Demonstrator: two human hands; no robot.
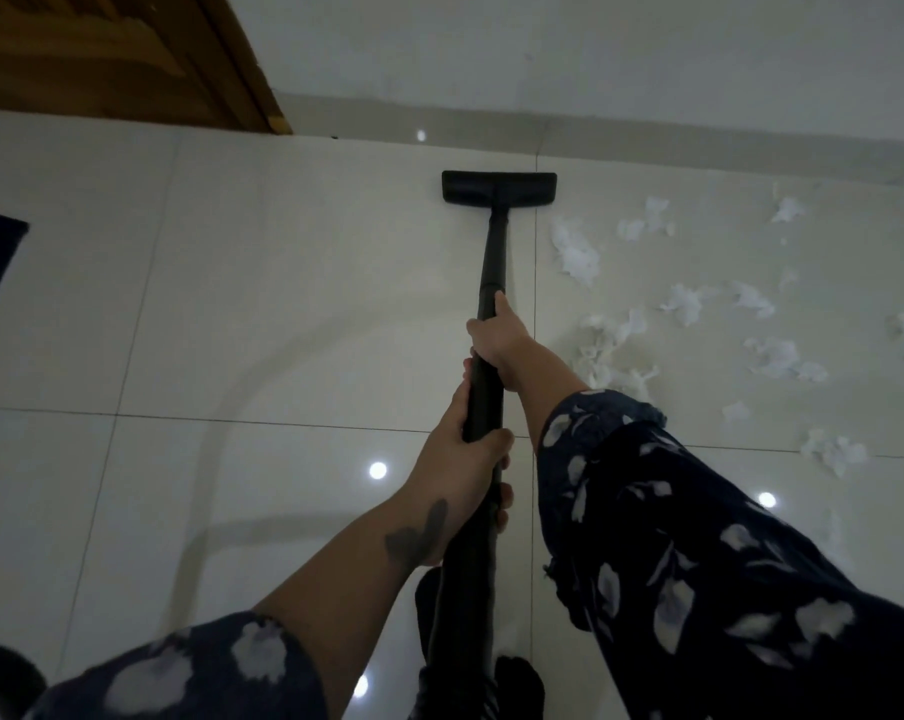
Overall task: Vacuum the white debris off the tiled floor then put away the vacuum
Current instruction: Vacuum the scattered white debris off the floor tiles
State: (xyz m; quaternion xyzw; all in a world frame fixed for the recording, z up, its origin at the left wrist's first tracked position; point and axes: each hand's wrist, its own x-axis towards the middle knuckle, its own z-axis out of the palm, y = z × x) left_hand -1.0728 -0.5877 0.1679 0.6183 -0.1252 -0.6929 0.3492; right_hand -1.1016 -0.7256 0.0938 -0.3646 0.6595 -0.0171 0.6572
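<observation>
We grip the vacuum wand (483, 387) w/ both hands: right hand (499, 345) ahead, left hand (460, 459) behind; white debris (689, 304) lies right of them.

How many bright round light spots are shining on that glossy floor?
5. One near the wall, one left of the left hand, one beside the right sleeve, one low by the vacuum wand, and a faint one mid-floor. Others may be hidden under the arms.

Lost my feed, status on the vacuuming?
Both hands, left and right, gripping black vacuum wand. Floor head left of white scraps. Nothing blocking.
</observation>
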